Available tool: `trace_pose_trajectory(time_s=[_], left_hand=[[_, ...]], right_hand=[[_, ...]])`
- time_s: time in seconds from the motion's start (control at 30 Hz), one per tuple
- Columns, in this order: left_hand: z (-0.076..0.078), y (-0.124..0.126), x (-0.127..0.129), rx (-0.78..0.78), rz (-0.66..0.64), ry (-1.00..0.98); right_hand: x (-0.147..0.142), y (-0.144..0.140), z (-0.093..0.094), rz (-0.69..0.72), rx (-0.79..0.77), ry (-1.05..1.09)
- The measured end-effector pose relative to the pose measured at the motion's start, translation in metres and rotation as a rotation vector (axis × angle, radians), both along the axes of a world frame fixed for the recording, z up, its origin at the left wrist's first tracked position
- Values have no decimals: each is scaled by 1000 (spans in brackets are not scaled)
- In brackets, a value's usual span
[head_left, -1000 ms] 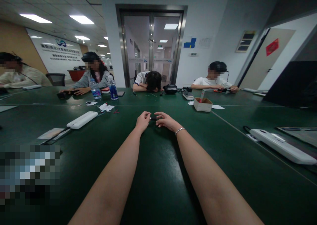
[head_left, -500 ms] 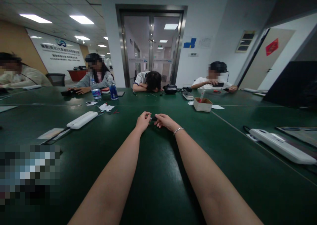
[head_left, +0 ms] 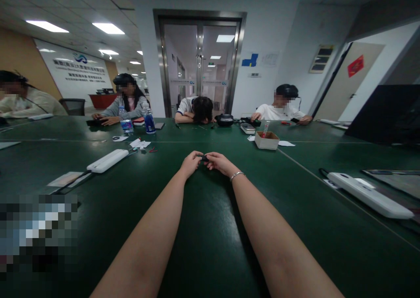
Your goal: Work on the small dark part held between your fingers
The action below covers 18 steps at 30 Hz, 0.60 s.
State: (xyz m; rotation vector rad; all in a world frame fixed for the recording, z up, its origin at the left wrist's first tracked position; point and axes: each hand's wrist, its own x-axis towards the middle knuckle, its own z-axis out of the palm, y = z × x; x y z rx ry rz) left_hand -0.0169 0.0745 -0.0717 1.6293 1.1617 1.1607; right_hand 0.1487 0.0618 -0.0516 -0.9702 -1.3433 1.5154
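Observation:
Over the green table (head_left: pixel 210 228), both my arms reach straight out and the hands meet around a small dark object (head_left: pixel 204 158). It is short and black; its exact kind is too small to make out. My left hand (head_left: pixel 191 165) has its thumb and fingers closed on the object's left end. From the other side, my right hand (head_left: pixel 219 163) pinches the right end, with a silver bracelet (head_left: pixel 236 176) on that wrist. Fingertips cover much of the object.
White power strips lie left (head_left: pixel 108 161) and right (head_left: pixel 369 194). Beyond my hands stand an open box (head_left: pixel 267 141), bottles (head_left: pixel 149 122), paper scraps (head_left: pixel 140 144) and small red pliers (head_left: pixel 153 150). Several people sit along the far side, one with head down on the table.
My hands have drawn slightly closer together around the dark object, and less of it shows. The person at the far right has lowered a dark device toward the table.

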Motion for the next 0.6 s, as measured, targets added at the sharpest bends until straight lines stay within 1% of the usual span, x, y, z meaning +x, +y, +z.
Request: trace_pose_trajectory(time_s=[0.13,0.3,0.43,0.6], left_hand=[[-1,1,0,27,-36,10],[0,0,1,28,-22,15],[0,0,2,45,-35,30],[-1,1,1,42,0,44]], right_hand=[[2,0,-1,-2,-3,29],[1,0,0,-12,-10,30],[2,-1,0,-10,-17,46],[2,0,0,-3,-22,50]])
